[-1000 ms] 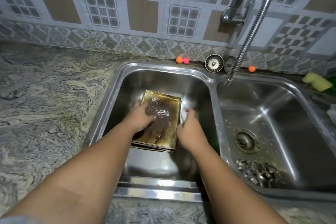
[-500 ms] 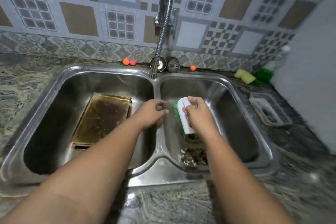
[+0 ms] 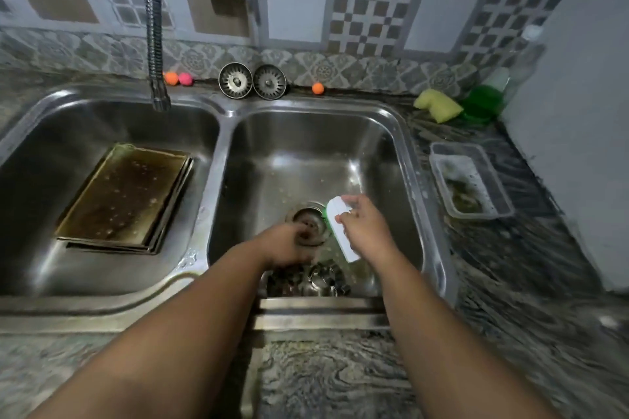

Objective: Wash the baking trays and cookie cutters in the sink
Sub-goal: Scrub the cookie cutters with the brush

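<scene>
Two strainer plugs (image 3: 252, 81) at the backsplash, yellow sponge (image 3: 438, 108), clear plastic container (image 3: 470, 180) (grimy inside), three small balls (image 3: 317, 88)

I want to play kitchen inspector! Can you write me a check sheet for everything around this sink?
Surface: grey swirled stone counter around a steel double sink.
Job's things: stained brown rectangular baking trays, stacked in the left basin; small metal cookie cutters piled in the right basin.
Clutter: yellow sponge, green bottle, clear plastic tub, two round metal strainers, small orange and pink balls.
Grippers: left hand over the drain, blurred; right hand holds a white and green scrub brush.
Cables: none; a ribbed metal tap hose hangs over the left basin.
Surroundings: patterned tile wall.
</scene>
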